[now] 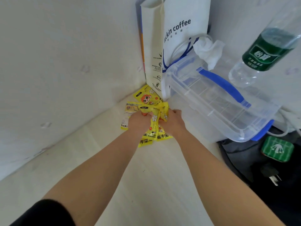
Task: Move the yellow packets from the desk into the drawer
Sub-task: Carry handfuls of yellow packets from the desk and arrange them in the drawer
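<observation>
Head view: left hand (138, 122) and right hand (173, 121) both curl round a bunch of packets (154, 123) on desk (154, 168), in the corner by bag (177, 28); a few lie loose behind

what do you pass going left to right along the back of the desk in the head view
flat yellow printed packets → tall white paper coffee bag → clear plastic storage box with a blue handle → clear plastic water bottle with a green label

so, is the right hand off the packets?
No, the right hand grips the bunched yellow packets alongside the left hand.
</observation>
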